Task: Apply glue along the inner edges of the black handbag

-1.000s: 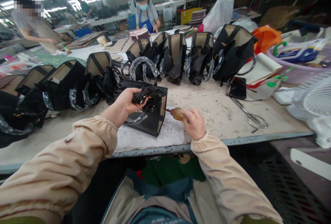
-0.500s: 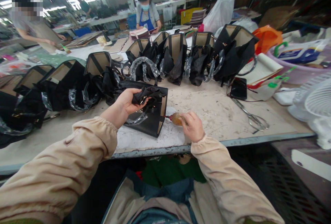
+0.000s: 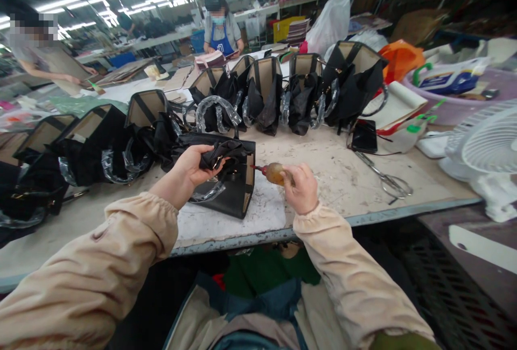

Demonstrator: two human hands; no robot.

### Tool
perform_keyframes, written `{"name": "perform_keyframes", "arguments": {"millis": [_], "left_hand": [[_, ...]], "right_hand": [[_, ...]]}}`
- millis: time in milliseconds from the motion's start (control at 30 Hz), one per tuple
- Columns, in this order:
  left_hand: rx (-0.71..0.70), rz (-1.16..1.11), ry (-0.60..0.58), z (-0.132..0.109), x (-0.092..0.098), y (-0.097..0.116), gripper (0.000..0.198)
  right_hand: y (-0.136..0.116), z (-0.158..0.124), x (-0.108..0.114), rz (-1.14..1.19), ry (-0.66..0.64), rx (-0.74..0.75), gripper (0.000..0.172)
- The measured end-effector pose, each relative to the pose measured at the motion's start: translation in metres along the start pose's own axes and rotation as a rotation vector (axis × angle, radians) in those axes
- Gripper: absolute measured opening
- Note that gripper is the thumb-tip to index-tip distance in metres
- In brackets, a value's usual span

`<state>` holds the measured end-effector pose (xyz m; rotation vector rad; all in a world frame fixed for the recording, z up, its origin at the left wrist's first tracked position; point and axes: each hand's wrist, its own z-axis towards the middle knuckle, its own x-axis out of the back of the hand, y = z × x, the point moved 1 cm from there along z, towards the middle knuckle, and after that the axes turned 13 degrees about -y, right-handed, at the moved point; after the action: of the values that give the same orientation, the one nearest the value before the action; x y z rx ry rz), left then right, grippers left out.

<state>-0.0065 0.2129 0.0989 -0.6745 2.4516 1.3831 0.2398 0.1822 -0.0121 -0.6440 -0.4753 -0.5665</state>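
Note:
A black handbag (image 3: 228,196) lies on its side on a white sheet (image 3: 264,212), its open end turned to the right. My left hand (image 3: 189,166) is closed around the bag's bunched black cloth, near a gold-coloured clip. One plastic-wrapped handle shows below that hand. In my right hand (image 3: 301,186) is a small amber squeeze bottle (image 3: 274,173) with a red nozzle. It is held level, and its thin tip points left at the bag's tan-lined edge. Whether the tip touches the edge I cannot tell.
Several black handbags (image 3: 264,91) stand in a row behind, more (image 3: 97,140) to the left. Scissors (image 3: 388,177), a phone (image 3: 364,135), a notebook (image 3: 393,105), a purple basin (image 3: 452,97) and a white fan (image 3: 484,140) are on the right. Two people work beyond the table.
The bottle's nozzle has moved from low on the bag's edge to higher up it. My left hand keeps its hold on the bag. The whole view has shifted slightly.

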Motion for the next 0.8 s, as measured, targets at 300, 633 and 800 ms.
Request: {"name": "perform_keyframes", "arguments": {"millis": [300, 633, 800], "left_hand": [[0.004, 0.023, 0.014, 0.002, 0.002, 0.000, 0.034], [0.021, 0.029, 0.039, 0.000, -0.004, 0.001, 0.034], [0.018, 0.042, 0.036, -0.003, -0.005, 0.001, 0.035]], "right_hand": [[-0.002, 0.011, 0.009, 0.015, 0.081, -0.016, 0.012], [0.004, 0.002, 0.001, 0.037, -0.014, -0.061, 0.013], [0.004, 0.000, -0.002, 0.046, -0.089, -0.066, 0.012]]}}
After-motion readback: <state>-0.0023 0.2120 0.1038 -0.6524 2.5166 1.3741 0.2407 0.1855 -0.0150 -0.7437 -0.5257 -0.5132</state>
